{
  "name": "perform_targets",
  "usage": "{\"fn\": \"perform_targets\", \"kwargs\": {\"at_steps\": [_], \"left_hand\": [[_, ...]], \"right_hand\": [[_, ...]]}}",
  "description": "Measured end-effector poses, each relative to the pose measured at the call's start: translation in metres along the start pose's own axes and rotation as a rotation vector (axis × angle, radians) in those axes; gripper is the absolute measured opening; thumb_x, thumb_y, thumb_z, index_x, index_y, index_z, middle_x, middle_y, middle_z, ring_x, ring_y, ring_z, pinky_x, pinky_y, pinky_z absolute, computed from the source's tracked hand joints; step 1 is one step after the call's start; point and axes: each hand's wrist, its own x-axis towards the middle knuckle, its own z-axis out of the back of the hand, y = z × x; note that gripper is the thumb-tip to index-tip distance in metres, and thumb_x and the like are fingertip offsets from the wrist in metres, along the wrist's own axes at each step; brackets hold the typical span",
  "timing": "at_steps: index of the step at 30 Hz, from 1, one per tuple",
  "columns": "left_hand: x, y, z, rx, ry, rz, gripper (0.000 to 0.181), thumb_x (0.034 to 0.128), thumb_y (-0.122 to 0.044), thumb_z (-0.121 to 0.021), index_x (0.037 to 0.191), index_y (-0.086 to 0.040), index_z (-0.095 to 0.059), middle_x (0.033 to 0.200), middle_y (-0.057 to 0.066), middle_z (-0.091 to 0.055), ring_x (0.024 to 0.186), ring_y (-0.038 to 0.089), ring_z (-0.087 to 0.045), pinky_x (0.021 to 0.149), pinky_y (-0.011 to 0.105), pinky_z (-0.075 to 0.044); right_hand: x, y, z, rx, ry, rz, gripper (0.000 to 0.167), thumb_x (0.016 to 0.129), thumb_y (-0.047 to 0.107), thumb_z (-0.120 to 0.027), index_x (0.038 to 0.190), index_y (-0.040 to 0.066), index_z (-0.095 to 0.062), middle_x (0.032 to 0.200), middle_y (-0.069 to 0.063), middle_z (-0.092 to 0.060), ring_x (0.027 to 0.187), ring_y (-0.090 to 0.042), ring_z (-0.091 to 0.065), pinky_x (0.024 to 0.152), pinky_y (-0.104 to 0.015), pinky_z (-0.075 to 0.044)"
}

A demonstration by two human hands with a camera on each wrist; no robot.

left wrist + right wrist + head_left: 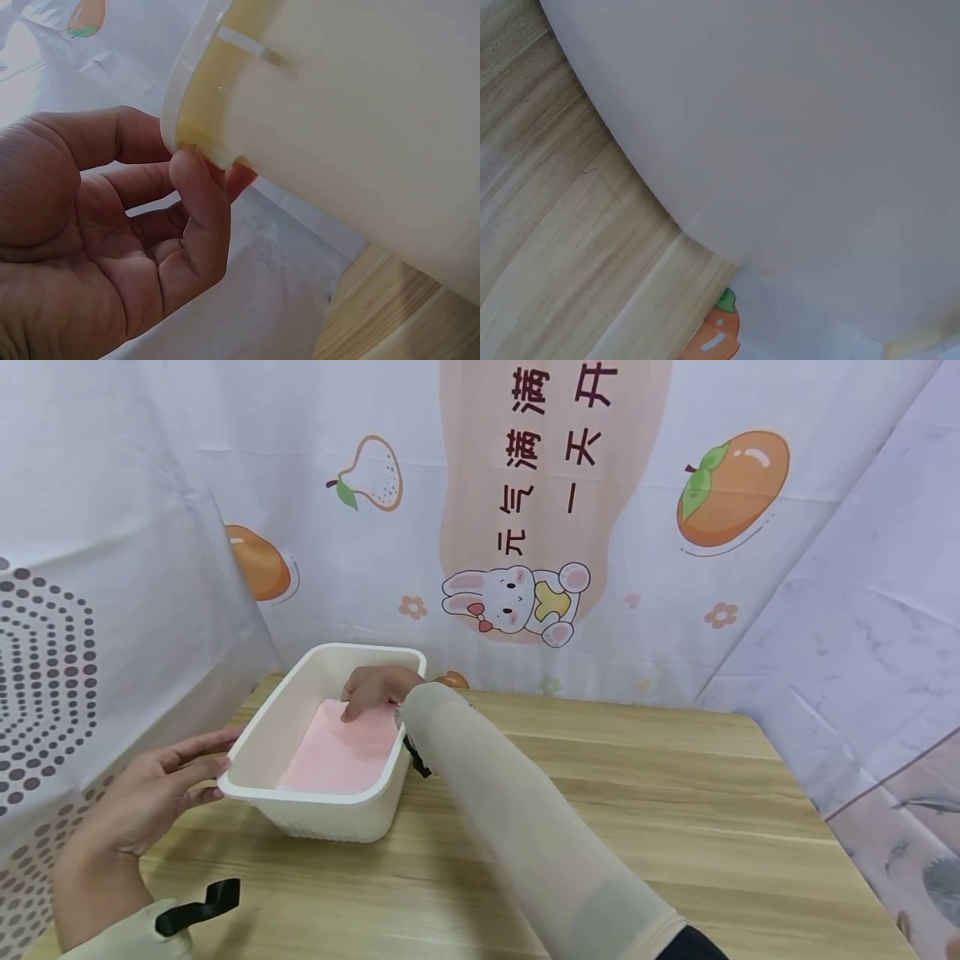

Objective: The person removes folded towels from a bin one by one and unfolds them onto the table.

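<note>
A white plastic storage bin point(322, 797) stands on the table at the left, with a flat pink cloth point(337, 752) lying on its bottom. At the bin's near left corner, my left hand point(161, 789) grips the rim between fingers and thumb. The left wrist view shows this hand point(142, 217) with bent fingers at the bin's rim point(176, 105). Over the bin's right wall reaches my right hand point(378, 687), its fingers extended down onto the far part of the cloth. In the right wrist view the bin's pale outer wall point(780, 135) hides that hand.
The wooden table point(637, 793) extends to the right of the bin. Behind it hangs a white printed curtain point(337, 568) with fruit and a rabbit. Another curtain point(112, 610) hangs close on the left. A black strap point(198, 910) sticks out from the left sleeve.
</note>
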Motion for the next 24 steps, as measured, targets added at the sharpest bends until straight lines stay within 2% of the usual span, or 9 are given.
{"fn": "perform_targets", "kwargs": {"at_steps": [4, 7, 10, 13, 15, 20, 22, 24], "left_hand": [[-0.0014, -0.0006, 0.0004, 0.003, -0.007, 0.0, 0.037, 0.104, -0.008, -0.059, 0.14, -0.015, -0.061, 0.127, -0.016, -0.065, 0.101, 0.008, -0.068, 0.076, 0.027, -0.058], [-0.0021, -0.0012, 0.001, -0.002, -0.014, -0.001, 0.036, 0.1041, -0.007, -0.059, 0.139, -0.018, -0.062, 0.127, -0.017, -0.065, 0.1, 0.009, -0.068, 0.076, 0.027, -0.058], [-0.0033, -0.0012, 0.0008, -0.008, -0.016, -0.001, 0.036, 0.1039, -0.006, -0.059, 0.137, -0.019, -0.063, 0.127, -0.017, -0.065, 0.1, 0.009, -0.067, 0.075, 0.027, -0.058], [-0.0046, -0.0011, 0.0004, -0.005, -0.018, 0.004, 0.036, 0.1039, -0.006, -0.059, 0.137, -0.018, -0.063, 0.127, -0.017, -0.065, 0.1, 0.009, -0.067, 0.076, 0.027, -0.058], [-0.0048, -0.0012, -0.0003, 0.001, -0.022, 0.009, 0.036, 0.1036, -0.007, -0.06, 0.138, -0.017, -0.063, 0.127, -0.018, -0.065, 0.101, 0.008, -0.067, 0.076, 0.027, -0.058], [-0.0032, -0.0025, -0.0026, 0.05, -0.038, 0.026, 0.038, 0.1032, -0.011, -0.062, 0.141, -0.013, -0.059, 0.127, -0.02, -0.064, 0.102, 0.007, -0.066, 0.077, 0.027, -0.058], [-0.0028, -0.0034, -0.0033, 0.067, -0.042, 0.029, 0.04, 0.1033, -0.013, -0.062, 0.143, -0.011, -0.058, 0.127, -0.02, -0.063, 0.102, 0.006, -0.066, 0.077, 0.027, -0.058], [-0.0026, -0.0044, -0.0039, 0.079, -0.045, 0.028, 0.041, 0.1033, -0.013, -0.062, 0.143, -0.01, -0.057, 0.127, -0.02, -0.063, 0.102, 0.006, -0.066, 0.077, 0.027, -0.058]], "right_hand": [[-0.0006, 0.0045, 0.0, 0.069, 0.08, 0.043, 0.019, 0.098, 0.013, -0.067, 0.082, 0.014, -0.058, 0.067, 0.005, -0.039, 0.053, -0.009, -0.035, 0.054, -0.028, -0.033], [0.0003, 0.0084, 0.0007, 0.055, 0.098, 0.035, 0.002, 0.099, 0.015, -0.066, 0.098, 0.015, -0.065, 0.075, 0.004, -0.05, 0.049, -0.01, -0.034, 0.052, -0.03, -0.034], [0.0008, 0.0103, 0.0008, 0.04, 0.08, 0.02, 0.013, 0.099, 0.016, -0.067, 0.112, 0.016, -0.069, 0.096, 0.005, -0.06, 0.06, -0.01, -0.046, 0.053, -0.028, -0.042], [0.0006, 0.0089, -0.0002, 0.025, 0.059, 0.001, 0.026, 0.099, 0.02, -0.068, 0.124, 0.015, -0.069, 0.119, 0.006, -0.061, 0.09, -0.009, -0.055, 0.057, -0.028, -0.046], [0.0006, 0.007, -0.0007, -0.012, 0.036, -0.009, 0.034, 0.099, 0.023, -0.068, 0.132, 0.016, -0.067, 0.131, 0.007, -0.06, 0.111, -0.007, -0.053, 0.066, -0.023, -0.048], [0.0026, 0.0027, -0.0006, -0.146, -0.008, -0.067, 0.044, 0.1, 0.03, -0.066, 0.141, 0.016, -0.062, 0.143, 0.006, -0.055, 0.125, -0.009, -0.049, 0.097, -0.021, -0.043], [0.0038, 0.0021, -0.0002, -0.196, -0.013, -0.112, 0.049, 0.1, 0.034, -0.065, 0.145, 0.017, -0.058, 0.148, 0.007, -0.052, 0.128, -0.009, -0.047, 0.104, -0.023, -0.041], [0.0049, 0.0019, 0.0002, -0.225, -0.004, -0.161, 0.055, 0.101, 0.039, -0.063, 0.15, 0.019, -0.053, 0.151, 0.008, -0.049, 0.129, -0.008, -0.046, 0.105, -0.023, -0.04]]}}
